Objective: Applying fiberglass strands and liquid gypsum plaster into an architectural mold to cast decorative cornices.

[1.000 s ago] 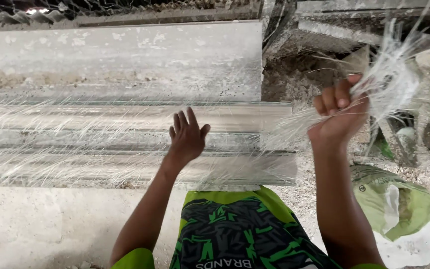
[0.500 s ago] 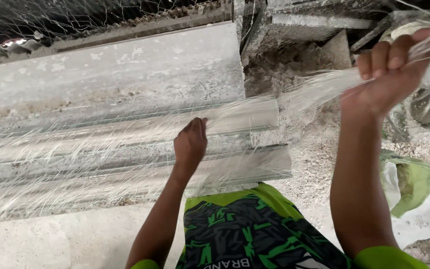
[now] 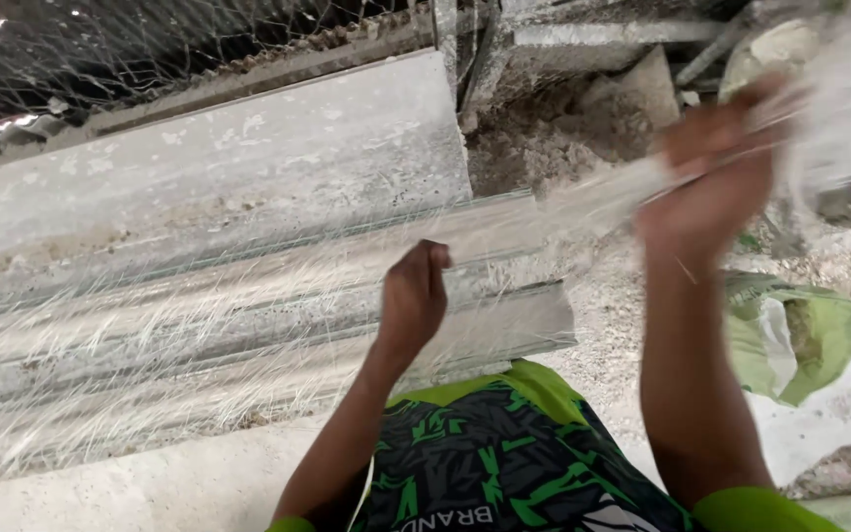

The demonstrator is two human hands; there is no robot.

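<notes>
**Pale fibres drawn across stepped concrete slab, both hands engaged**

Setting: rough outdoor work area. A long grey stepped concrete slab (image 3: 248, 197) runs from the left edge to mid-frame, dusted with pale residue. Above the slab, wire mesh (image 3: 150, 49) over a dark background. To the right of the slab's end, a mound of crumbly debris (image 3: 554, 138) and more concrete pieces. Below the slab, pale dusty ground.

Material: a thin sheet of pale, glossy fibres (image 3: 199, 325) lies spread over the slab's lower steps, fanning wide toward the left and narrowing to a bundle past the slab's right end.

Left hand (image 3: 414, 296): over the slab's lower steps, near its right end. Fingers curled in, close to a fist, resting in the fibres. Cannot tell whether strands are actually pinched.

Right hand (image 3: 716, 177): raised, right of and above the slab's end, motion-blurred. Fingers closed around the narrow end of the fibre bundle; a loose tuft of fibre sprays out beyond the hand toward the upper right corner.

Other: a green sack (image 3: 790, 335) lies crumpled on the ground to the right of the slab, below the right hand. The person's green and black patterned shorts (image 3: 504, 463) fill the bottom centre, just below the slab's front edge.
</notes>
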